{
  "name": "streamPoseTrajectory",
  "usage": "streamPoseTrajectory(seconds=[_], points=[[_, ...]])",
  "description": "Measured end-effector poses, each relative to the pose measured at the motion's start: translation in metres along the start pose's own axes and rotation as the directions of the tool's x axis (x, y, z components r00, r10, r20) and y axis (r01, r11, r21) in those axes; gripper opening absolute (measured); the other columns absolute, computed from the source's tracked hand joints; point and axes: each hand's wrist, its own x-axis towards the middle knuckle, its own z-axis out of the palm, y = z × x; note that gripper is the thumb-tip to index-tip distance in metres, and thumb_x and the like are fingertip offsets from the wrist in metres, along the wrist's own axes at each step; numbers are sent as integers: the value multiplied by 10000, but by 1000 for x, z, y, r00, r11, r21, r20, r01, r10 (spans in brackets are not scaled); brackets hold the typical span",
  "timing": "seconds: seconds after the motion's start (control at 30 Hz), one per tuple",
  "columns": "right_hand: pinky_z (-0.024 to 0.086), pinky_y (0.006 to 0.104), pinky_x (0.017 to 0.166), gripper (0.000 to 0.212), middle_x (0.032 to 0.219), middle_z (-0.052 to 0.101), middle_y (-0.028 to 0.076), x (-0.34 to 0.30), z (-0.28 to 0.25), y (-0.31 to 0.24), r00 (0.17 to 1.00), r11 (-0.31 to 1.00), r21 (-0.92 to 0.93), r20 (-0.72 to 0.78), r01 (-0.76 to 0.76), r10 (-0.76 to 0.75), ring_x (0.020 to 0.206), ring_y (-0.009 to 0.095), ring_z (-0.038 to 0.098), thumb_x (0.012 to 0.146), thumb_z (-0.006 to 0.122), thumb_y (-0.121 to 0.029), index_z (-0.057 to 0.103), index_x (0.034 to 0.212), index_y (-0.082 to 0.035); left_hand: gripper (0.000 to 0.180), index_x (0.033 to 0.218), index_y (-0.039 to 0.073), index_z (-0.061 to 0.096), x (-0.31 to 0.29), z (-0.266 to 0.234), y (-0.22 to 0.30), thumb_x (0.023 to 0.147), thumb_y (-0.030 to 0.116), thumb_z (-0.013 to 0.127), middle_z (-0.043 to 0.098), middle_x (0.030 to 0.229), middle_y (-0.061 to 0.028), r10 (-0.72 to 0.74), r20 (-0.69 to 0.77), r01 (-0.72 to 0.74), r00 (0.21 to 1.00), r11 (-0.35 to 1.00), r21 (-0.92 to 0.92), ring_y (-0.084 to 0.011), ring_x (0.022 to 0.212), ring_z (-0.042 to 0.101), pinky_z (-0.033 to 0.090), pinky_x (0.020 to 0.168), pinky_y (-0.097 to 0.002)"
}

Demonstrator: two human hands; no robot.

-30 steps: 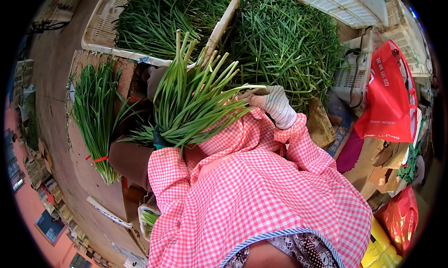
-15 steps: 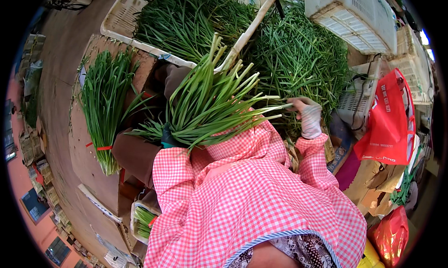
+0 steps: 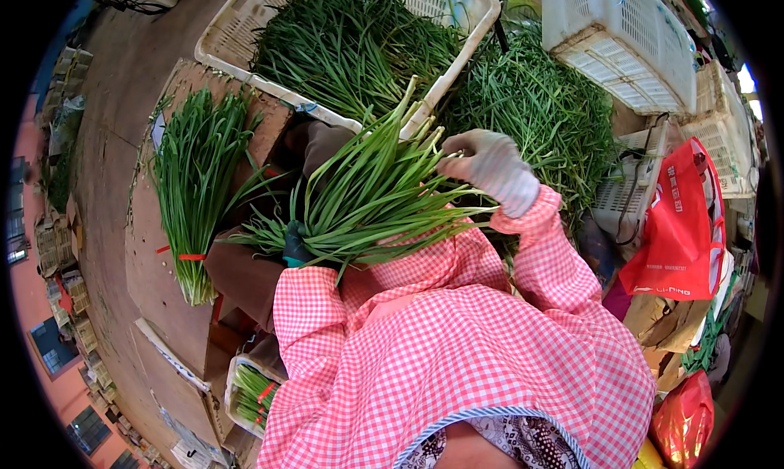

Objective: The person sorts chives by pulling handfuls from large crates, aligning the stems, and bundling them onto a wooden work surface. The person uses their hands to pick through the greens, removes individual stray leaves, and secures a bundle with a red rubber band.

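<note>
A loose bunch of garlic chives [image 3: 367,199] lies across my lap, its pale cut ends fanned toward the upper right. My left hand [image 3: 296,244], in a dark teal glove, is closed around the bunch, partly covered by the leaves. My right hand [image 3: 494,168] wears a greyish-white glove. Its thumb and fingers are curled together against the pale stalk ends; whatever sits between them is hidden. On the board to my left rests a tied bundle of garlic chives [image 3: 196,191] with a red band near its base.
Ahead stands a white plastic crate [image 3: 245,75] with loose chives inside. Beyond my right hand is a large green heap [image 3: 539,101]. White crates [image 3: 625,48] and a red bag [image 3: 678,224] are at the right. A small container [image 3: 231,399] of banded bundles sits low left.
My right hand has moved left and slightly up, from the ends of the longest stalks to the bunch's upper right. The left hand keeps hold of the chives.
</note>
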Motion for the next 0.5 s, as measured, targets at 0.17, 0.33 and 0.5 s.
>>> streamPoseTrajectory(seconds=[0.17, 0.33, 0.5], points=[[506, 362, 701, 291, 798, 661, 139, 31, 42, 23, 997, 987, -157, -79, -33, 21, 771, 309, 638, 802, 563, -338, 692, 856, -82, 264, 732, 120, 596, -2, 2, 4, 867, 328, 505, 650, 1007, -158, -43, 278, 75, 960, 991, -108, -365, 927, 611, 490, 844, -550], [508, 370, 660, 255, 784, 664, 117, 26, 18, 82, 964, 921, -363, -265, -137, 39, 711, 294, 642, 830, 538, -314, 684, 802, -106, 309, 655, 131, 513, 9, -21, 1, 898, 318, 474, 655, 920, -156, -11, 179, 22, 984, 998, -58, -350, 858, 624, 507, 814, -535], [507, 366, 656, 244, 733, 657, 105, 21, -25, 77, 951, 931, -302, -286, -205, 117, 715, 271, 643, 823, 560, -306, 695, 907, -120, 318, 640, 130, 467, 28, -60, 5, 919, 283, 461, 637, 783, -134, 90, 258, -66, 962, 993, -97, -333, 782, 628, 528, 759, -521]])
